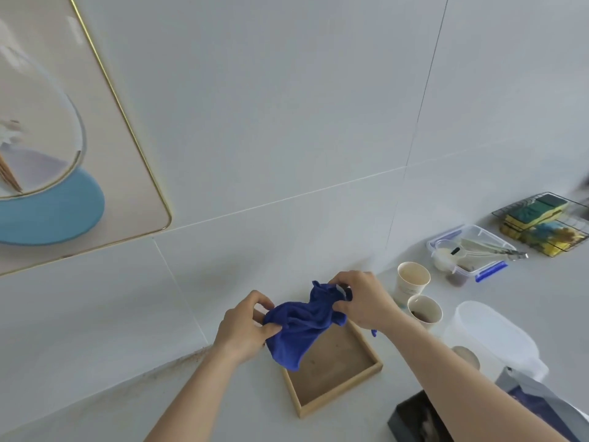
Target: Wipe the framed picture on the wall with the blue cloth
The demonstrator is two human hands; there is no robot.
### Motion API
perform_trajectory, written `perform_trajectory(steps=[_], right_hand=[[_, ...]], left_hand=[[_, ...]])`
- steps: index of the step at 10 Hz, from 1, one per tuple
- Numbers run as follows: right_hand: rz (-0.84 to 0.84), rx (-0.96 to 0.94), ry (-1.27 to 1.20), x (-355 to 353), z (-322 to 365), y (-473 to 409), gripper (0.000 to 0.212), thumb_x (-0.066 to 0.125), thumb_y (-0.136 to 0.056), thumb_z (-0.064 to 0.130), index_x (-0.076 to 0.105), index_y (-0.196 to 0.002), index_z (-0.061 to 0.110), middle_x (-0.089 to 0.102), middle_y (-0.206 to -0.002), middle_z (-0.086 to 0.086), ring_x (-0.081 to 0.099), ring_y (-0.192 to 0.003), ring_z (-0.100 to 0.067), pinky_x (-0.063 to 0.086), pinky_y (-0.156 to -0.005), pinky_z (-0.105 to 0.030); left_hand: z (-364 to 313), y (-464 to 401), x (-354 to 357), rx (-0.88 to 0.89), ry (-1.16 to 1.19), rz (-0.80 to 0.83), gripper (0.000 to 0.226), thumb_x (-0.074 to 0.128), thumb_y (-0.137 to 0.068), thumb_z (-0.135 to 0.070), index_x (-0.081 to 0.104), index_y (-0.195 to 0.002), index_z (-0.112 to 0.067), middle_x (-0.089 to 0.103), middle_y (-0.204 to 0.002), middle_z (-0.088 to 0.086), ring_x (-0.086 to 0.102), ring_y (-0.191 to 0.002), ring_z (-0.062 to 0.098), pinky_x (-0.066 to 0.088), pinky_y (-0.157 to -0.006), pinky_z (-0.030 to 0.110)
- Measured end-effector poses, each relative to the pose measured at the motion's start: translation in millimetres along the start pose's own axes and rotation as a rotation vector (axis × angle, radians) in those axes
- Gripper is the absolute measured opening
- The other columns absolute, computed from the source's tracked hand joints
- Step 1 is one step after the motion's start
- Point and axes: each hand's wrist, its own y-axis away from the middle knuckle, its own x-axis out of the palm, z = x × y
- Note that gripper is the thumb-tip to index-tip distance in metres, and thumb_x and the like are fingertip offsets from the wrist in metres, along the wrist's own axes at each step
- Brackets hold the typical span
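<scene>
You hold one blue cloth (301, 323) bunched between your two hands, above the one shallow wooden tray (334, 370) that sits on the white counter (242, 409). Your left hand (245, 327) pinches the cloth's left end, thumb and fingers closed on the fabric. Your right hand (363, 299) grips the cloth's upper right end, fingers curled around it. A loose fold hangs down over the tray's near-left corner.

The one framed picture (63, 132), with a thin gold frame and rounded corner, hangs on the tiled wall (287, 122) at upper left, well apart from the cloth and untouched.

To your right on the counter stand two paper cups (413, 279), touching or nearly so. Beyond them lies one clear lidded box (471, 250) with blue clips, and one wire basket (545, 224) holding sponges; how many you cannot count. One large translucent container (490, 333) stands near your right forearm.
</scene>
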Motion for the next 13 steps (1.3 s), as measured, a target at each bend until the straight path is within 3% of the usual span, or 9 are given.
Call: perform_trajectory(steps=[2,4,6,7,8,9,10,12,13], right_hand=[[0.023,0.101,0.133,23,-49,-16,0.037,0.074,-0.077,0.014,0.073,-0.111,0.028,0.076,-0.102,0.003,0.069,-0.093,-0.029,0.05,-0.07,-0.035],[0.1,0.164,0.204,61,-84,-30,0.036,0.071,-0.082,0.016,0.071,-0.115,0.031,0.074,-0.111,-0.001,0.069,-0.102,-0.032,0.048,-0.074,-0.034],[0.114,0.147,0.181,104,-117,-32,0.03,0.064,-0.092,0.016,0.067,-0.12,0.026,0.072,-0.116,-0.002,0.066,-0.107,-0.03,0.051,-0.08,-0.038],[0.197,0.122,0.19,127,-136,-26,0.032,0.064,-0.095,0.021,0.066,-0.127,0.026,0.07,-0.124,0.0,0.062,-0.119,-0.028,0.053,-0.091,-0.041],[0.369,0.092,0.274,142,-151,-18,0.056,0.065,-0.098,0.039,0.049,-0.15,0.026,0.056,-0.15,-0.004,0.038,-0.151,-0.03,0.036,-0.121,-0.041],[0.464,-0.016,0.48,144,-157,-14,0.08,0.055,-0.1,0.056,0.019,-0.165,0.027,0.015,-0.176,-0.009,-0.006,-0.163,-0.033,0.002,-0.134,-0.051],[0.508,-0.018,0.61,141,-158,-16,0.09,0.042,-0.095,0.076,0.004,-0.165,0.036,-0.013,-0.176,-0.01,-0.03,-0.157,-0.038,-0.013,-0.129,-0.063],[0.546,0.113,0.517,128,-155,-11,0.111,0.021,-0.071,0.101,-0.006,-0.163,0.044,-0.024,-0.174,-0.007,-0.035,-0.155,-0.035,-0.016,-0.127,-0.066],[0.509,0.115,0.472,122,-149,-6,0.107,0.028,-0.077,0.099,-0.01,-0.162,0.046,-0.025,-0.174,-0.006,-0.034,-0.155,-0.034,-0.016,-0.127,-0.066]], left_hand=[[10,-31,55,-0.076,0.022,-0.03,0.027,0.07,-0.077,-0.011,0.056,-0.083,-0.033,0.075,-0.089,-0.001,0.074,-0.078,0.029,0.063,-0.078,0.05],[24,-55,91,-0.135,-0.005,-0.087,0.03,0.067,-0.081,-0.002,0.061,-0.081,-0.031,0.071,-0.089,-0.011,0.07,-0.082,0.017,0.056,-0.073,0.033],[50,-70,125,-0.165,-0.03,-0.027,0.036,0.066,-0.082,0.002,0.064,-0.088,-0.033,0.072,-0.098,-0.015,0.071,-0.092,0.012,0.059,-0.089,0.034],[61,-73,143,-0.179,-0.053,0.075,0.041,0.069,-0.087,0.0,0.063,-0.11,-0.034,0.07,-0.118,-0.011,0.067,-0.105,0.01,0.055,-0.097,0.027],[72,-71,158,-0.137,-0.185,0.226,0.058,0.07,-0.091,-0.016,0.048,-0.143,-0.033,0.055,-0.144,-0.012,0.056,-0.125,0.011,0.045,-0.103,0.023],[81,-67,166,-0.083,-0.391,0.296,0.069,0.065,-0.095,-0.032,0.033,-0.156,-0.033,0.032,-0.166,-0.012,0.032,-0.153,0.016,0.03,-0.123,0.032],[86,-64,171,-0.061,-0.578,0.315,0.074,0.058,-0.097,-0.044,0.022,-0.16,-0.034,0.016,-0.173,-0.01,0.012,-0.16,0.019,0.013,-0.129,0.039],[83,-57,165,-0.025,-0.712,0.301,0.077,0.044,-0.097,-0.062,0.008,-0.162,-0.04,-0.001,-0.175,-0.008,-0.009,-0.161,0.028,-0.002,-0.129,0.05],[78,-54,154,0.012,-0.769,0.284,0.087,0.032,-0.091,-0.079,0.0,-0.162,-0.041,-0.01,-0.174,-0.007,-0.019,-0.159,0.028,-0.011,-0.128,0.054]])
